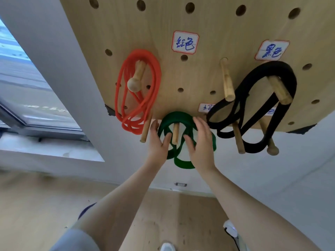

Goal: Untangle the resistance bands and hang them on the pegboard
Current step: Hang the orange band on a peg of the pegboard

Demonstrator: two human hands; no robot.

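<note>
— Hands first: what are they doing?
— Left hand and right hand reach up side by side, each grip spread, fingers against the green band looped over a peg.
— How should they finish?
— Probably push the loop back toward the pegboard so it can't slip off.
— Beyond that?
— The red band hangs on the left, the black band on the right.

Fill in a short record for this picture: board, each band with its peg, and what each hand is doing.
board: wooden pegboard with handwritten labels
red band: hangs on knobbed peg
black band: hangs over pegs, right side
green band: looped over short peg
left hand: fingers straight, touching green band
right hand: fingers straight, on green band
</note>
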